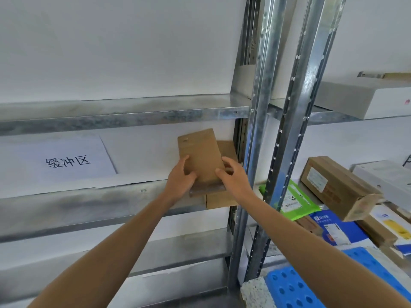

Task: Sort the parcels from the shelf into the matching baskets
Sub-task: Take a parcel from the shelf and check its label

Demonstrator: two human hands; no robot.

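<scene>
Gripping a flat brown parcel (201,156) from either side, both hands are up at the middle level of the metal shelf (89,203). The left hand (180,181) has its thumb laid on the parcel's top face and its fingers curled round the left edge. The right hand (234,176) clasps the right edge the same way, thumb on top. The parcel sits at the right end of that level, close to the steel uprights (260,130). It is tilted, with its far end higher than its near end, which juts over the shelf's front lip.

Under and behind it lies a second brown box (222,200), showing at the right and below. Whether the two are touching I cannot tell.

Farther left on the same level a white paper sign (66,161) with three printed Chinese characters lies flat.

Past the uprights, the neighbouring bay is crowded with goods. There is a green mailer bag (293,198) with a label, and a long brown carton (333,187) lying across other boxes. A blue and white box (338,227) sits below the carton, and a white box (387,176) is at the far right. One level up there is a pale grey box (378,101). Low at the right is a blue perforated plastic surface (295,287).
</scene>
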